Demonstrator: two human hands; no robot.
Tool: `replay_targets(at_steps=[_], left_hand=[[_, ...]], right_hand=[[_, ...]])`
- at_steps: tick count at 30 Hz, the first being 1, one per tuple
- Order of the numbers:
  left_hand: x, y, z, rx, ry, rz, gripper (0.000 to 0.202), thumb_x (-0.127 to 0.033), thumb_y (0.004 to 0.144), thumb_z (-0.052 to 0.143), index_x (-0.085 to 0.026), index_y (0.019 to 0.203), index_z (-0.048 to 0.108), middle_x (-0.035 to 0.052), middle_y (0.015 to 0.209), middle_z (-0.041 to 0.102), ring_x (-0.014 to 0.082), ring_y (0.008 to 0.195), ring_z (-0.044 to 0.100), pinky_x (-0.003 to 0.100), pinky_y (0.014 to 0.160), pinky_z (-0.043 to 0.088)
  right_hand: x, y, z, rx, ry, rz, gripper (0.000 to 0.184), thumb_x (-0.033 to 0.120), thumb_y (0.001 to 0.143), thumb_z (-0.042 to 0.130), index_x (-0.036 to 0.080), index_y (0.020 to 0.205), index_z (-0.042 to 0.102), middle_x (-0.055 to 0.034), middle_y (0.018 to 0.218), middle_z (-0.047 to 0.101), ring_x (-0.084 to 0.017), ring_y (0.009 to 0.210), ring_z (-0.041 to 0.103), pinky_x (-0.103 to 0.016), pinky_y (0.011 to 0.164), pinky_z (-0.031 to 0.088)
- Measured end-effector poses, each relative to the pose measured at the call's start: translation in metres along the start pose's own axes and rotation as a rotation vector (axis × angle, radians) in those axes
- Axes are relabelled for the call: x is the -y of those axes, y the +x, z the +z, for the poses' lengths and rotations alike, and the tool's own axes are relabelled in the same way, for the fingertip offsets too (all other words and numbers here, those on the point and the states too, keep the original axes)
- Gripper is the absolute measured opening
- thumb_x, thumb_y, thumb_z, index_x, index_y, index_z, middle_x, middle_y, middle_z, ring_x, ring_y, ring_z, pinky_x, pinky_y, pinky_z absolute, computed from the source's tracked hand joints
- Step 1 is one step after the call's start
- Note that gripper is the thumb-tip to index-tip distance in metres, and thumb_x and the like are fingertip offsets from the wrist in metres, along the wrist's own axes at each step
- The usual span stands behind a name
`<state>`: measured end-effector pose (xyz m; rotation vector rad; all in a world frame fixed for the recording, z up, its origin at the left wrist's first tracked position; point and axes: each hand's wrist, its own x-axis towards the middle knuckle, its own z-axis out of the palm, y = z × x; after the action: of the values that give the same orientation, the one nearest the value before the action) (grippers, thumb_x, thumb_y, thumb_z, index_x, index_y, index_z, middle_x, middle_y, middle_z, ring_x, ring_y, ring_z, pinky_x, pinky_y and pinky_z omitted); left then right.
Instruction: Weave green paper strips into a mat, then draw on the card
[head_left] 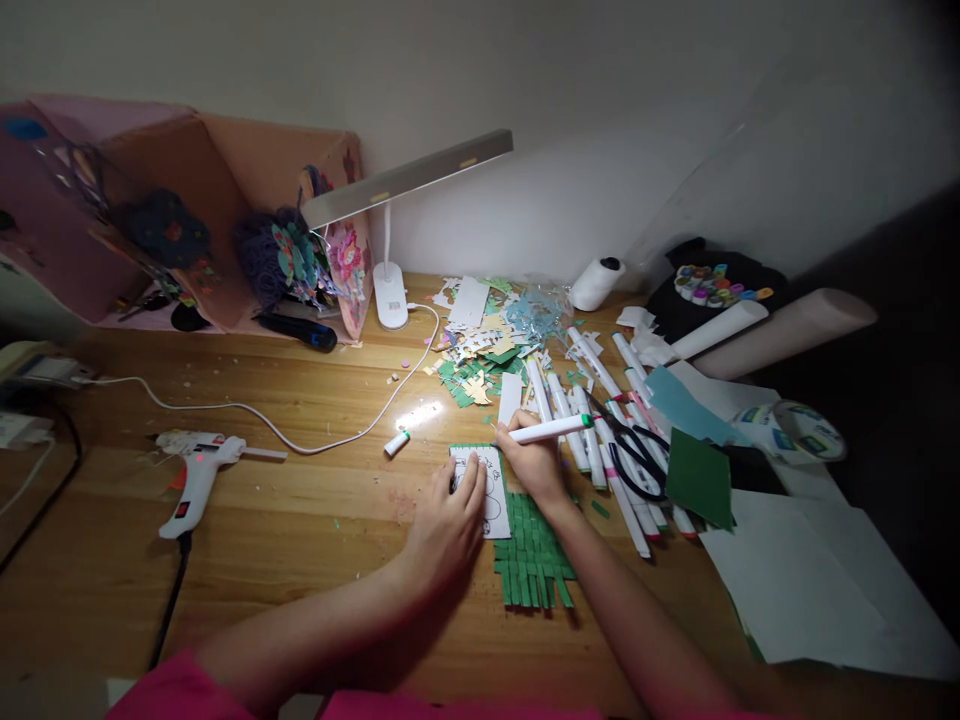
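My right hand (536,465) grips a white marker (553,429) with a green end, its tip over the top right corner of a small white card (497,515). Black line drawings cover the card, and a green strip runs along its top and right edges. Flat on the card's left part rests my left hand (448,515), fingers stretched out, hiding some of the drawing. A mat of woven green paper strips (534,560) lies under and beside the card, partly behind my right forearm. Left of the card is a loose marker cap (397,443) with a green band.
Several markers (559,410), black-handled scissors (637,460) and a green paper square (699,478) lie to the right. Paper scraps (487,345) pile up beyond my hands, under a desk lamp (420,178). A glue gun (199,475) and a white cable (262,425) are left.
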<state>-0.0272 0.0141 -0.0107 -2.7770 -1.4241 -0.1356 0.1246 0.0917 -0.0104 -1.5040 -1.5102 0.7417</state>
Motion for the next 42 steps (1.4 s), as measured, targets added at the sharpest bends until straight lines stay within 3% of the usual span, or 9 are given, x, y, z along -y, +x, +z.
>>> replay_targets(at_steps=[19, 32, 42], left_hand=[[0.0008, 0.0001, -0.0012, 0.000, 0.039, 0.016, 0.049, -0.027, 0.092, 0.040, -0.003, 0.135, 0.046, 0.0181, 0.141, 0.044, 0.0321, 0.120, 0.050, 0.044, 0.102, 0.037], [0.0002, 0.0006, -0.0024, -0.003, 0.030, 0.016, 0.049, -0.027, 0.092, 0.039, -0.003, 0.135, 0.046, 0.0176, 0.141, 0.045, 0.0325, 0.121, 0.049, 0.044, 0.102, 0.037], [0.0004, -0.0008, 0.0013, -0.002, 0.026, -0.020, 0.050, -0.026, 0.089, 0.041, -0.008, 0.136, 0.045, 0.0150, 0.141, 0.045, 0.0311, 0.119, 0.051, 0.043, 0.100, 0.040]], right_hand=[[-0.0099, 0.0031, -0.0043, -0.041, -0.037, 0.018, 0.029, 0.028, 0.076, 0.052, 0.023, 0.055, 0.032, 0.0063, 0.049, 0.036, -0.012, 0.050, 0.037, -0.026, 0.053, 0.030], [-0.0041, 0.0029, -0.0049, -0.028, -0.077, -0.007, 0.030, 0.028, 0.075, 0.052, 0.023, 0.055, 0.030, 0.0063, 0.051, 0.033, -0.013, 0.051, 0.034, -0.026, 0.053, 0.028], [-0.0093, 0.0027, -0.0022, -0.046, -0.058, -0.007, 0.029, 0.027, 0.074, 0.052, 0.024, 0.054, 0.031, 0.0064, 0.049, 0.034, -0.012, 0.050, 0.034, -0.025, 0.051, 0.028]])
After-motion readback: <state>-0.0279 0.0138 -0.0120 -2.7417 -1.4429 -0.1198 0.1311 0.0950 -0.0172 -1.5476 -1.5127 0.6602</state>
